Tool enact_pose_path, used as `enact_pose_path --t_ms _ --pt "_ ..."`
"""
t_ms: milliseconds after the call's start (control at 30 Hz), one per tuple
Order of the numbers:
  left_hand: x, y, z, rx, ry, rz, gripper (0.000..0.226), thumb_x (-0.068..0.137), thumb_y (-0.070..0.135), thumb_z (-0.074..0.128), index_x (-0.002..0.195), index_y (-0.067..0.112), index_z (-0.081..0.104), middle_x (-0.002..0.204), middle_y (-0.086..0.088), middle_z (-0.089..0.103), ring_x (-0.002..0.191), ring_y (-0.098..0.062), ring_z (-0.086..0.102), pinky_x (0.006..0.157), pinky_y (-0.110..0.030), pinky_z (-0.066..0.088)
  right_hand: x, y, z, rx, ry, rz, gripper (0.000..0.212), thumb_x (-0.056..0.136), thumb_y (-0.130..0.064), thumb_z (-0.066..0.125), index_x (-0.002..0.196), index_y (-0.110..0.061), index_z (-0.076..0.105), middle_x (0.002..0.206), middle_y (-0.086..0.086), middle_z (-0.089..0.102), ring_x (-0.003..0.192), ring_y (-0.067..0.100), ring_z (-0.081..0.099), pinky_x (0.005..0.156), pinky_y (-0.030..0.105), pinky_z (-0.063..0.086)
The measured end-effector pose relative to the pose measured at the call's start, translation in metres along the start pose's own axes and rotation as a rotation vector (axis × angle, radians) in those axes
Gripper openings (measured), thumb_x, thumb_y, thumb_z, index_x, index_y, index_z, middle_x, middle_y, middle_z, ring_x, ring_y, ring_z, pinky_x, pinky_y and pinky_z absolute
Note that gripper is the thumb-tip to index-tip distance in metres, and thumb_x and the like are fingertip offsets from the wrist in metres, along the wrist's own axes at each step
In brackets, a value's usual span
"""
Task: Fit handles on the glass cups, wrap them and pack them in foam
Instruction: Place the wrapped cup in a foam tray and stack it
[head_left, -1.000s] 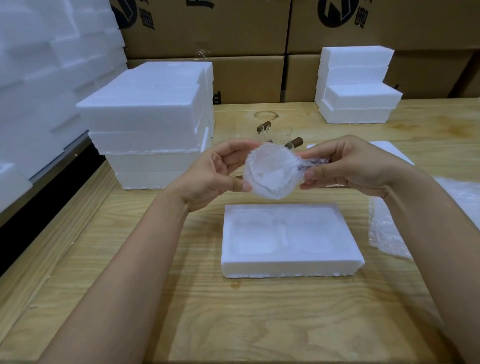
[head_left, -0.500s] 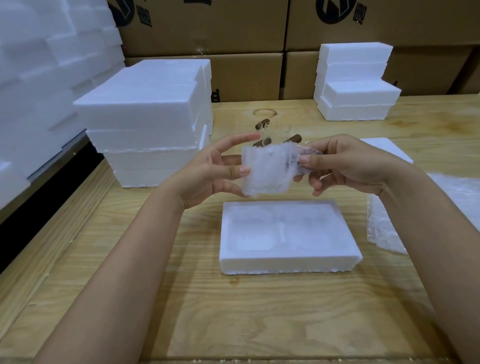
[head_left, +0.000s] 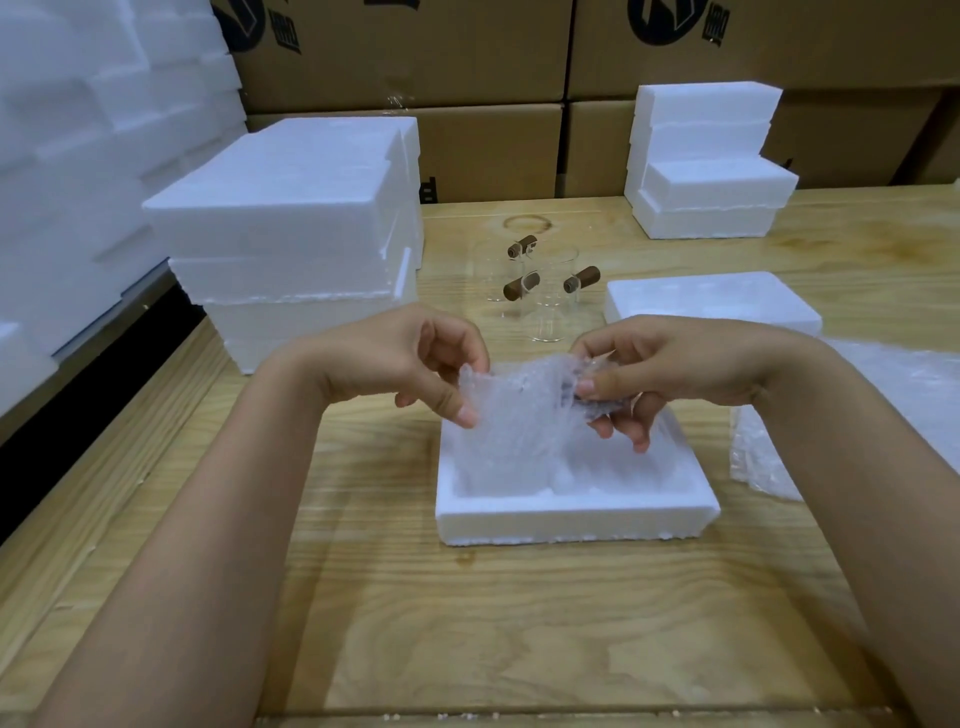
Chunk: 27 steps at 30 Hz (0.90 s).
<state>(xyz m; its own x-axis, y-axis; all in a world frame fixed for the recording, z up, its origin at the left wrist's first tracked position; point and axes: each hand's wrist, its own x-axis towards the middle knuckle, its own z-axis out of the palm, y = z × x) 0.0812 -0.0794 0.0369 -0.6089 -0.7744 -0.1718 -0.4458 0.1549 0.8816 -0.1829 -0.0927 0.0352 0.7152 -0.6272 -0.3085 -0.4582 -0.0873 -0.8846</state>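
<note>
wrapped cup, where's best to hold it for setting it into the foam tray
Probably grip the wrapped cup by its body from above, left hand on the left wall, right hand pinching the handle end: the dark handle bulges rightward under the wrap, and the foam tray opens upward right below.

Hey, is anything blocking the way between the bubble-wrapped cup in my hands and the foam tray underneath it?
Nothing visible does. The left hand and right hand hold the wrapped cup just over the left pocket of the foam tray; no other item shows in the tray. The bare glass cups stand behind it, apart.
</note>
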Motion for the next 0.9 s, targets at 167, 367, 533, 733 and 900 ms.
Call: enact_pose_path --t_ms 167,367,533,733,900 --pt "-0.001 0.000 0.003 0.093 0.022 -0.016 0.031 0.061 -0.001 0.085 0.068 0.024 0.068 0.074 0.002 0.061 0.069 -0.020 0.056 0.056 -0.025 0.048 0.003 0.000 0.006 -0.064 0.049 0.012 0.028 0.076 -0.030 0.065 0.092 -0.009 0.056 0.073 0.009 0.068 0.062 0.021 0.062 0.066 0.027 0.052" --pt "0.005 0.001 0.011 0.185 0.092 -0.069 0.029 0.060 -0.001 0.087 0.067 0.018 0.065 0.112 0.019 0.061 0.107 -0.037 0.060 0.088 -0.045 0.051 0.007 0.002 0.006 -0.154 0.133 0.004 0.009 0.087 -0.017 0.064 0.089 -0.011 0.058 0.073 0.007 0.067 0.062 0.020 0.062 0.068 0.032 0.053" --pt "0.010 0.001 0.014 0.254 0.060 -0.057 0.033 0.058 0.004 0.089 0.060 0.023 0.063 0.100 0.011 0.059 0.074 -0.022 0.055 0.066 -0.019 0.047 0.009 0.005 0.006 -0.161 0.131 0.021 0.003 0.088 -0.015 0.064 0.086 -0.015 0.061 0.076 0.010 0.067 0.063 0.020 0.061 0.065 0.028 0.053" --pt "0.009 0.008 0.013 0.379 0.003 -0.077 0.036 0.056 0.024 0.092 0.081 0.036 0.068 0.105 0.014 0.056 0.086 -0.007 0.057 0.075 -0.019 0.045 0.011 0.007 0.005 -0.193 0.136 0.047 0.010 0.088 -0.017 0.064 0.095 -0.009 0.065 0.087 0.016 0.071 0.066 0.021 0.065 0.065 0.026 0.054" --pt "0.009 0.012 0.018 0.327 -0.052 -0.143 0.093 0.046 0.066 0.077 0.128 0.055 0.034 0.144 0.025 0.033 0.135 0.003 0.028 0.109 -0.024 0.029 0.012 0.007 0.006 -0.166 0.167 0.060 0.014 0.087 -0.015 0.067 0.099 -0.008 0.068 0.083 0.012 0.073 0.068 0.020 0.071 0.062 0.023 0.056"
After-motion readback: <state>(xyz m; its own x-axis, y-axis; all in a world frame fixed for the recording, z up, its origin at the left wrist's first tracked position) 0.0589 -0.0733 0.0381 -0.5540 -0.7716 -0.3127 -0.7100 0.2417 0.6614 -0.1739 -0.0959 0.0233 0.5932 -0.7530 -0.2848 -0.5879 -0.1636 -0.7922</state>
